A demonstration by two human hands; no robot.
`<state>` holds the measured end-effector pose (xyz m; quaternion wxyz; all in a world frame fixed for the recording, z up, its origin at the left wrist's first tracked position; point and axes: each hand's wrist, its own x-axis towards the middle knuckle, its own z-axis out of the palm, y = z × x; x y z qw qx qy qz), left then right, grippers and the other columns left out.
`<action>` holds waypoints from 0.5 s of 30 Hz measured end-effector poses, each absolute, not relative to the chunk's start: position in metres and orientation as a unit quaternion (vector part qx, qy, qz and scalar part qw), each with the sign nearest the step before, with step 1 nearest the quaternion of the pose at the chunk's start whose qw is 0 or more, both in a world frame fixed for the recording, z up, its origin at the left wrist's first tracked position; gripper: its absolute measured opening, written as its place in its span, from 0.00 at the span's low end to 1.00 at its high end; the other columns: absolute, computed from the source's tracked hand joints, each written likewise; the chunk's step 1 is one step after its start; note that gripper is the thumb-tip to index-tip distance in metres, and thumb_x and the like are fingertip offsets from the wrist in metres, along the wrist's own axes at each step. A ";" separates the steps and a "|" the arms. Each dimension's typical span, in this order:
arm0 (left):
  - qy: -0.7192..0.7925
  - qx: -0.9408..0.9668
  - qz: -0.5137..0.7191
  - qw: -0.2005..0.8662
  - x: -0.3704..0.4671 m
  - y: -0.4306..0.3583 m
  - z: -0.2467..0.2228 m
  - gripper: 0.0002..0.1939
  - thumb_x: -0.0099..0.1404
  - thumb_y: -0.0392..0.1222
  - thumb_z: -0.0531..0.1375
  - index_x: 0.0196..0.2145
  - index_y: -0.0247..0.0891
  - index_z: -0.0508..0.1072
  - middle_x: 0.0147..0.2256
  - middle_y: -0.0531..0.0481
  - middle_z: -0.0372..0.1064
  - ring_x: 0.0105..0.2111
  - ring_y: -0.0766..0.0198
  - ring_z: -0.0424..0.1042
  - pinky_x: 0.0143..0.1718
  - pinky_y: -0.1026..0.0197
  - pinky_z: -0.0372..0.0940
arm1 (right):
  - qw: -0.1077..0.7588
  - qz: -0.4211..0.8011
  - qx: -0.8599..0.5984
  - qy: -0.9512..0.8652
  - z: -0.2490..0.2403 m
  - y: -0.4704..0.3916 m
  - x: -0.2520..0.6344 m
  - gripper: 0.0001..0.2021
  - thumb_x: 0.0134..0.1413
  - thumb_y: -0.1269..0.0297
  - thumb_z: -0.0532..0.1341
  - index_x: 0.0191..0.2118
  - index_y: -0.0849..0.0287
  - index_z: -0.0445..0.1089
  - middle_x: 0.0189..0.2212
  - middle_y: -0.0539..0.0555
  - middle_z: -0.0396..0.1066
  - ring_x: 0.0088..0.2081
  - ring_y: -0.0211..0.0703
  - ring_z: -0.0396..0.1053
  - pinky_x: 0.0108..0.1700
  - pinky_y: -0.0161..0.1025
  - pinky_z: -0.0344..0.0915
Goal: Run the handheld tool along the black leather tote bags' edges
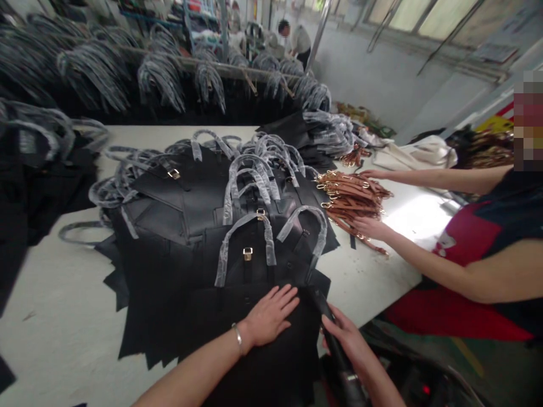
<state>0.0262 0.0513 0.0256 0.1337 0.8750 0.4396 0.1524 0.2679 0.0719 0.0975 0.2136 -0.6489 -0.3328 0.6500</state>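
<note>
My left hand lies flat with its fingers spread on a black leather panel, a bracelet at its wrist. To its right, my right hand is wrapped round a black tube-like tool, whose upper end touches the panel's right edge. Beyond my hands lies a pile of black bag pieces with plastic-wrapped handles and a gold buckle on the nearest one.
At the right, a person in a red apron has both hands on a bundle of brown straps with gold clips. More wrapped handles hang along the back. Black pieces lie at the left of the white table.
</note>
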 end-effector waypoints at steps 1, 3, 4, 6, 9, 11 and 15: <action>0.434 0.878 0.143 0.143 0.034 0.060 0.023 0.28 0.70 0.51 0.54 0.64 0.40 0.58 0.67 0.45 0.52 0.67 0.53 0.49 0.65 0.48 0.46 | 0.219 0.653 -0.646 -0.329 0.099 0.071 0.270 0.43 0.43 0.47 0.70 0.63 0.57 0.57 0.22 0.46 0.70 0.19 0.39 0.68 0.19 0.34 0.63; 0.437 0.877 0.129 0.149 0.043 0.069 0.018 0.27 0.71 0.54 0.52 0.63 0.41 0.61 0.66 0.45 0.53 0.66 0.51 0.51 0.65 0.46 0.44 | 0.235 0.652 -0.642 -0.328 0.105 0.070 0.274 0.42 0.44 0.46 0.70 0.63 0.55 0.58 0.23 0.45 0.70 0.20 0.40 0.69 0.20 0.35 0.64; 0.443 0.875 0.125 0.148 0.046 0.070 0.017 0.26 0.71 0.53 0.51 0.62 0.41 0.62 0.66 0.45 0.54 0.65 0.51 0.52 0.65 0.45 0.43 | 0.243 0.648 -0.642 -0.329 0.108 0.071 0.276 0.41 0.44 0.45 0.69 0.62 0.54 0.59 0.24 0.45 0.70 0.20 0.40 0.69 0.21 0.35 0.64; 0.449 0.873 0.121 0.144 0.047 0.069 0.015 0.25 0.72 0.53 0.50 0.62 0.41 0.62 0.65 0.44 0.55 0.64 0.51 0.53 0.64 0.44 0.41 | 0.251 0.637 -0.650 -0.330 0.113 0.076 0.279 0.40 0.44 0.46 0.69 0.62 0.54 0.59 0.23 0.45 0.69 0.20 0.40 0.69 0.21 0.35 0.64; 0.449 0.875 0.118 0.138 0.047 0.066 0.017 0.25 0.72 0.52 0.50 0.62 0.42 0.62 0.65 0.44 0.56 0.64 0.51 0.54 0.64 0.44 0.41 | 0.233 0.639 -0.655 -0.328 0.114 0.091 0.279 0.38 0.45 0.48 0.69 0.60 0.56 0.60 0.22 0.45 0.68 0.18 0.39 0.68 0.19 0.33 0.62; 0.450 0.875 0.115 0.134 0.047 0.066 0.018 0.25 0.71 0.53 0.50 0.62 0.42 0.62 0.64 0.44 0.56 0.63 0.51 0.54 0.64 0.45 0.41 | 0.218 0.645 -0.656 -0.325 0.111 0.103 0.277 0.34 0.47 0.51 0.68 0.58 0.56 0.62 0.21 0.45 0.68 0.17 0.38 0.67 0.19 0.32 0.61; 0.449 0.876 0.118 0.131 0.047 0.067 0.020 0.26 0.72 0.54 0.49 0.62 0.41 0.62 0.64 0.44 0.57 0.63 0.50 0.54 0.64 0.44 0.40 | 0.217 0.645 -0.654 -0.331 0.104 0.116 0.272 0.27 0.49 0.52 0.67 0.53 0.56 0.64 0.20 0.44 0.67 0.17 0.37 0.67 0.19 0.31 0.61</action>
